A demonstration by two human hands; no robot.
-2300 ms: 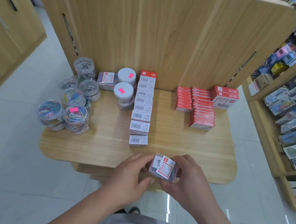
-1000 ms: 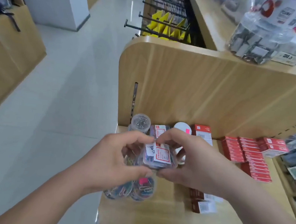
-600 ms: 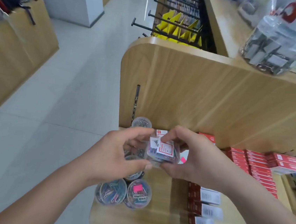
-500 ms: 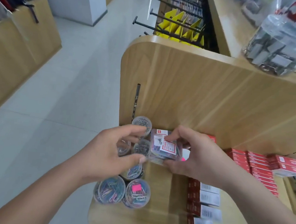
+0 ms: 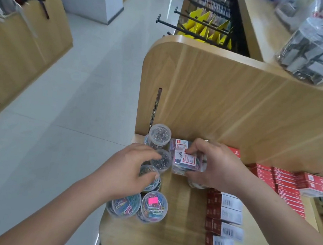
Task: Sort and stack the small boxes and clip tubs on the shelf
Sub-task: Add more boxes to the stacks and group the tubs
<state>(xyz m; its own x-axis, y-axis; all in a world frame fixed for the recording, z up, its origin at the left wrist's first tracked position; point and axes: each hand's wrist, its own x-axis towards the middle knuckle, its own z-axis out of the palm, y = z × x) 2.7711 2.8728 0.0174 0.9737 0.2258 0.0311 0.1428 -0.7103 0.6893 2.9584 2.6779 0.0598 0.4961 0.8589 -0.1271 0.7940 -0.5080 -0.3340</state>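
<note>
My right hand (image 5: 214, 168) grips a clear clip box with a red and white label (image 5: 187, 161) and holds it over a similar box (image 5: 178, 143) at the back of the wooden shelf (image 5: 164, 240). My left hand (image 5: 129, 171) has come off the box and hovers with loosely curled fingers over the round clip tubs (image 5: 154, 206), holding nothing. A row of red boxes with barcode labels (image 5: 224, 218) runs down the shelf on the right of my hands.
Stacks of red boxes (image 5: 287, 185) stand at the right. The tall wooden back panel (image 5: 238, 106) rises right behind the tubs. A big clear jar of binder clips (image 5: 316, 48) sits on the counter above. The shelf's left edge drops to the tiled floor (image 5: 56, 131).
Both hands carried the clear box from the shelf's front edge to the back. My left hand has since let go and moved left over the tubs. The camera has shifted left and closer.
</note>
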